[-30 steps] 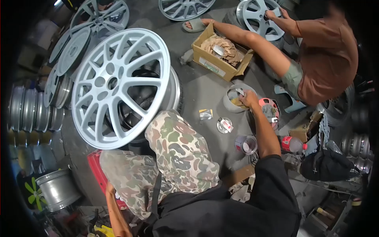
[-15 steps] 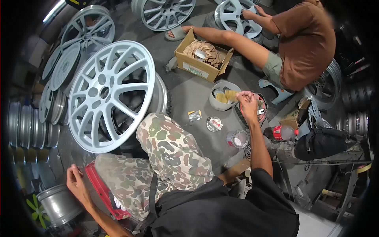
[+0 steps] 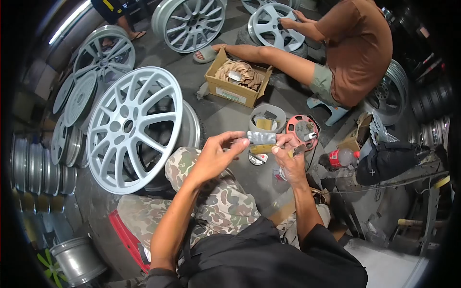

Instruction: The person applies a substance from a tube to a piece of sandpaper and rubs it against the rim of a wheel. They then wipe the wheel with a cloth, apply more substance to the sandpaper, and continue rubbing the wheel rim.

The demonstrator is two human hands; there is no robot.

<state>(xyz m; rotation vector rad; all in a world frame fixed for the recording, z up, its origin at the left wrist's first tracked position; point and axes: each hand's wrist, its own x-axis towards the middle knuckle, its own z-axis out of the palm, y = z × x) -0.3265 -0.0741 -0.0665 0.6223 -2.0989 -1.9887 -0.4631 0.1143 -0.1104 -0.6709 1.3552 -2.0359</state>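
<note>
My left hand [image 3: 218, 153] is raised over my knees, thumb and fingers closed at the left end of a shiny silver-grey strip [image 3: 261, 138]. Facing it, my right hand [image 3: 290, 161] pinches a yellow-brown strip [image 3: 261, 149] just below the silver one, its fingers also at the silver strip's right end. A small flat piece sticks out to the right of my right hand. Beyond the hands stands a whitish tub [image 3: 254, 113] with yellow and dark pieces inside. The large pale grey wheel rim [image 3: 126, 126] leans to the left of my knees.
A cardboard box [image 3: 234, 94] with brown paper is ahead. A red round device [image 3: 292, 126] lies right of the tub, near a bottle [image 3: 342, 158] and a black cap [image 3: 379, 165]. A seated person [image 3: 357, 53] handles another rim [image 3: 277, 30]. Someone's legs show at the upper left.
My left hand has come up from beside the red object to meet my right hand. My right hand has moved down and left with the yellow strip. The silver strip now shows between them.
</note>
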